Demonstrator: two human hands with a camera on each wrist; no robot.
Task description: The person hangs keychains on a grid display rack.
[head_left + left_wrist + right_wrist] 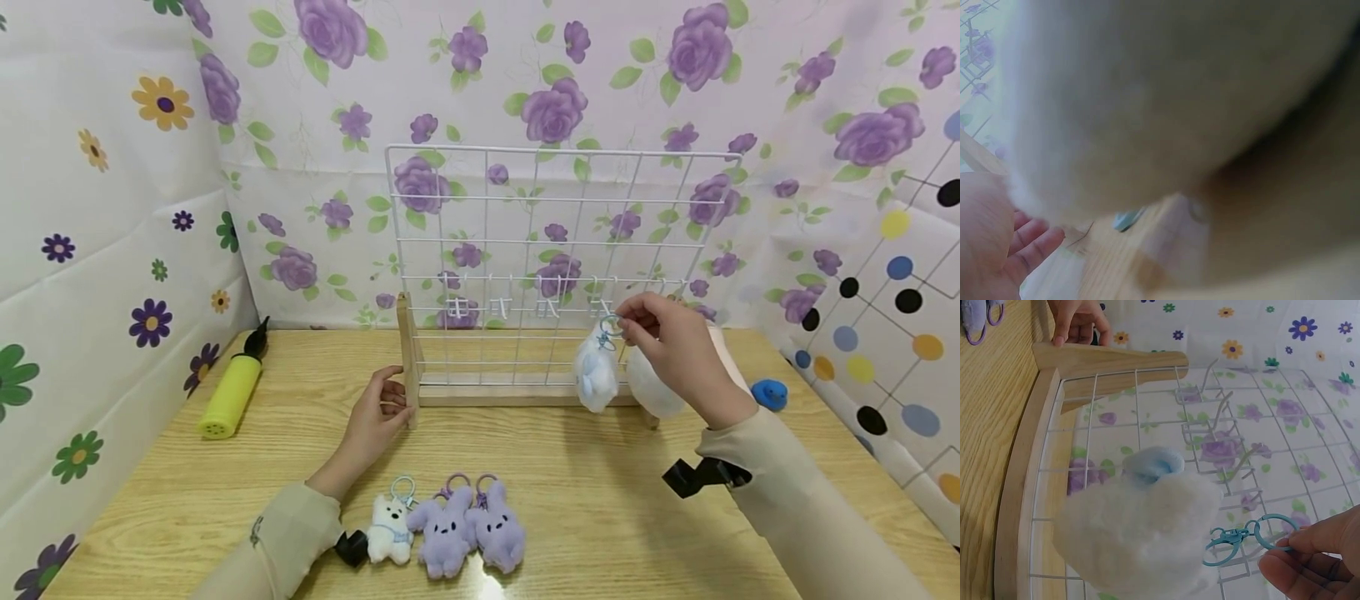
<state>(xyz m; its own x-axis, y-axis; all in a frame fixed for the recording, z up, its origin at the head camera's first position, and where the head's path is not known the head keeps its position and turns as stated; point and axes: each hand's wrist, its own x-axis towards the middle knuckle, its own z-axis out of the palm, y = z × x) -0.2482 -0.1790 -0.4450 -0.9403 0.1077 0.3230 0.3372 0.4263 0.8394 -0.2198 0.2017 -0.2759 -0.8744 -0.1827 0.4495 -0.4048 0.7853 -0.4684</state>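
My right hand (671,346) pinches the blue ring (1277,532) of a white plush keychain (597,371) between thumb and fingertips. The plush, with a light-blue part, hangs in front of a white wire grid rack (517,337). Several white hooks (547,308) sit on the grid; the rightmost is close to the ring, and contact cannot be told. My left hand (378,408) rests against the rack's left wooden foot (1110,359), fingers loosely bent. A blurred white fluffy surface (1116,106) fills much of the left wrist view.
A white bear keychain (390,533) and two purple plush keychains (444,533) lie at the front. At left lies a yellow-green pump (231,396). A rounded white thing (654,383) is partly hidden behind the right hand; a small blue figure (770,394) stands at far right.
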